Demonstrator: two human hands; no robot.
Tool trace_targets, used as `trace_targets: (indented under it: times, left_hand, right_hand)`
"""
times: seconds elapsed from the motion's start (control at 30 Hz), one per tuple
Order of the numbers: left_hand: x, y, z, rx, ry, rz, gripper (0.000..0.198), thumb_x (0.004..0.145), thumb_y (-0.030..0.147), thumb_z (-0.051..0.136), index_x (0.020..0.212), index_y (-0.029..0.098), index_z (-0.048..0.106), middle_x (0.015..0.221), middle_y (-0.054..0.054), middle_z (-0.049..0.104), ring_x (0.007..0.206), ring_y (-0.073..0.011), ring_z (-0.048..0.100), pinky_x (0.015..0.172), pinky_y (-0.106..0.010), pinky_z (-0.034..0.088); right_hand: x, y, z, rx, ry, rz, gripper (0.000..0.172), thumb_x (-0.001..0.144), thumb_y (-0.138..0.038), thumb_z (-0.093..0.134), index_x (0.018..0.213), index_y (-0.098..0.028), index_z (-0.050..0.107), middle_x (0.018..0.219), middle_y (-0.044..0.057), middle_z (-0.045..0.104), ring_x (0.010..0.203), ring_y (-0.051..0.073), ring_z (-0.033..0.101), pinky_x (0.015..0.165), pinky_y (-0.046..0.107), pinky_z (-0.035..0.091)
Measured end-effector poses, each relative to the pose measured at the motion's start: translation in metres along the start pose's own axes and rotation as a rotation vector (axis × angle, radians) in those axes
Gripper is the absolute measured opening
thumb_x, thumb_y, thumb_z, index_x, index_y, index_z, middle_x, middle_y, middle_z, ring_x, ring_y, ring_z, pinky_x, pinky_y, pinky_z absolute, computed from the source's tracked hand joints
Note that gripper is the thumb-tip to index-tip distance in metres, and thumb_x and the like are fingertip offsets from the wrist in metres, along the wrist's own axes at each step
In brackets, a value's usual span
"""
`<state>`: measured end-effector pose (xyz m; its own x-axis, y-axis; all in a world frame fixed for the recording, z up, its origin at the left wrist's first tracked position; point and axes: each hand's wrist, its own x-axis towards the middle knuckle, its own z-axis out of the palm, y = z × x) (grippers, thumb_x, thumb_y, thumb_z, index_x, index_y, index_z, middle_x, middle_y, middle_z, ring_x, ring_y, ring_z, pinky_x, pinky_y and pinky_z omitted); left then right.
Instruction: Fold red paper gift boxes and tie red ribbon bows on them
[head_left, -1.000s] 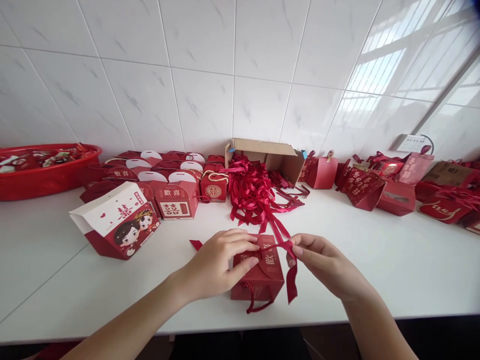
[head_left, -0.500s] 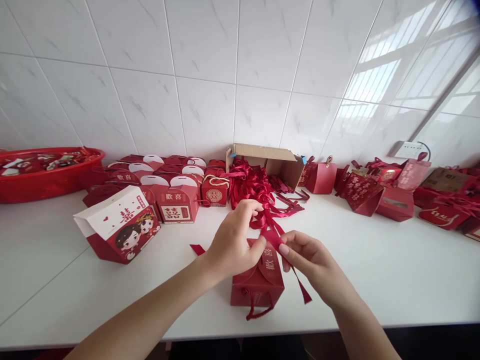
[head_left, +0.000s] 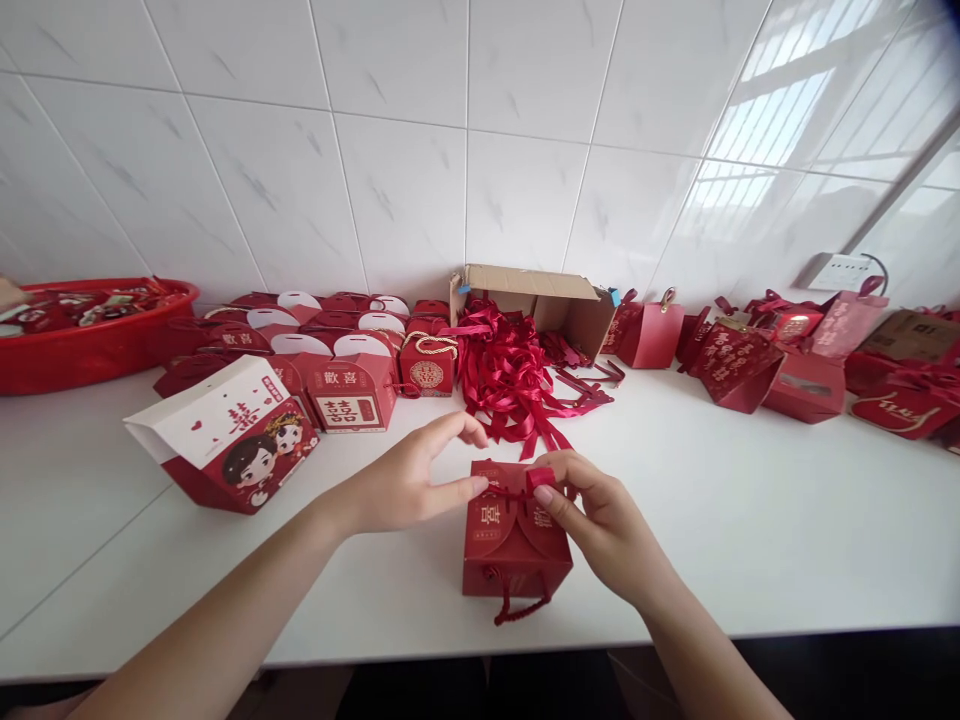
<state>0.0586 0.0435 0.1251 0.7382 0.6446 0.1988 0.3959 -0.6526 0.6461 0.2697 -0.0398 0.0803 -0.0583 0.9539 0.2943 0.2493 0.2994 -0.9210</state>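
Observation:
A small red gift box (head_left: 517,572) with gold characters on its top stands on the white table in front of me. A red cord handle (head_left: 523,612) hangs from its near side. Between the thumb and fingers of my right hand (head_left: 604,510) is a red ribbon (head_left: 539,479), pinched above the box's right top edge. The ribbon runs across the closed top flaps. My left hand (head_left: 401,485) is at the box's left side, thumb and index finger apart, the thumb tip close to the ribbon; whether it touches is unclear.
A pile of red ribbons (head_left: 502,375) spills from a cardboard box (head_left: 577,325) at the wall. Many red gift boxes (head_left: 352,395) stand left, with a white-topped box (head_left: 232,440) before them. A red basin (head_left: 97,350) is far left. More boxes (head_left: 806,385) line the right.
My left hand has moved left, away from the ribbon, and its fingers have parted. My right hand has shifted slightly left and still pinches the ribbon, now drawn across the box top.

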Motion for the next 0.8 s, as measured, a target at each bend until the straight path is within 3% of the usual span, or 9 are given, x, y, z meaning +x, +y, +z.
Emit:
trace_targets:
  times: [0.17, 0.33, 0.43, 0.53, 0.7, 0.8]
  left_hand:
    - [0.001, -0.027, 0.018, -0.246, -0.1, -0.261, 0.031, 0.084, 0.049, 0.055, 0.086, 0.018, 0.052, 0.078, 0.0, 0.059, 0.077, -0.0161, 0.059, 0.071, -0.029, 0.047]
    - [-0.003, -0.029, 0.013, -0.352, -0.124, -0.384, 0.038, 0.08, 0.052, 0.059, 0.07, 0.016, 0.05, 0.063, 0.005, 0.043, 0.055, -0.0086, 0.04, 0.048, -0.019, 0.032]
    - [-0.008, -0.025, 0.005, -0.322, -0.129, -0.402, 0.042, 0.08, 0.051, 0.06, 0.062, 0.016, 0.047, 0.059, 0.006, 0.037, 0.053, -0.0076, 0.032, 0.047, -0.019, 0.025]
    - [-0.013, -0.017, 0.0, -0.324, -0.139, -0.419, 0.044, 0.08, 0.052, 0.059, 0.059, 0.017, 0.045, 0.056, 0.006, 0.037, 0.052, -0.0079, 0.034, 0.047, -0.02, 0.027]
    - [-0.014, 0.008, -0.002, -0.497, -0.269, -0.393, 0.038, 0.079, 0.049, 0.062, 0.062, 0.016, 0.055, 0.055, 0.003, 0.05, 0.049, -0.0093, 0.045, 0.046, -0.021, 0.038]
    - [-0.007, 0.026, -0.004, -0.537, -0.277, -0.322, 0.029, 0.081, 0.042, 0.062, 0.068, 0.016, 0.063, 0.057, 0.0, 0.059, 0.05, -0.0103, 0.051, 0.046, -0.021, 0.042]
  right_hand:
    - [-0.001, 0.003, 0.004, 0.129, -0.108, 0.08, 0.023, 0.094, -0.038, 0.048, 0.088, -0.019, 0.06, 0.084, 0.004, 0.062, 0.071, 0.013, 0.051, 0.066, 0.025, 0.042]
    - [0.0, 0.002, 0.006, 0.09, -0.084, 0.065, 0.022, 0.094, -0.034, 0.047, 0.084, -0.019, 0.059, 0.084, 0.003, 0.066, 0.077, 0.015, 0.057, 0.071, 0.026, 0.045]
    - [0.001, -0.001, 0.008, 0.035, -0.028, 0.088, 0.021, 0.092, -0.033, 0.05, 0.08, -0.019, 0.06, 0.078, 0.003, 0.067, 0.072, 0.015, 0.058, 0.068, 0.026, 0.045]
    - [0.002, -0.002, 0.013, -0.012, 0.056, 0.109, 0.02, 0.089, -0.032, 0.052, 0.077, -0.019, 0.061, 0.074, 0.003, 0.067, 0.068, 0.015, 0.059, 0.064, 0.026, 0.046]
    - [0.003, -0.001, 0.024, -0.145, 0.171, 0.083, 0.014, 0.083, -0.03, 0.056, 0.078, -0.019, 0.063, 0.065, 0.002, 0.066, 0.057, 0.015, 0.055, 0.053, 0.025, 0.043]
    - [0.004, -0.002, 0.026, -0.217, 0.189, 0.043, 0.012, 0.082, -0.027, 0.056, 0.08, -0.019, 0.065, 0.064, 0.002, 0.065, 0.055, 0.014, 0.053, 0.052, 0.025, 0.041]
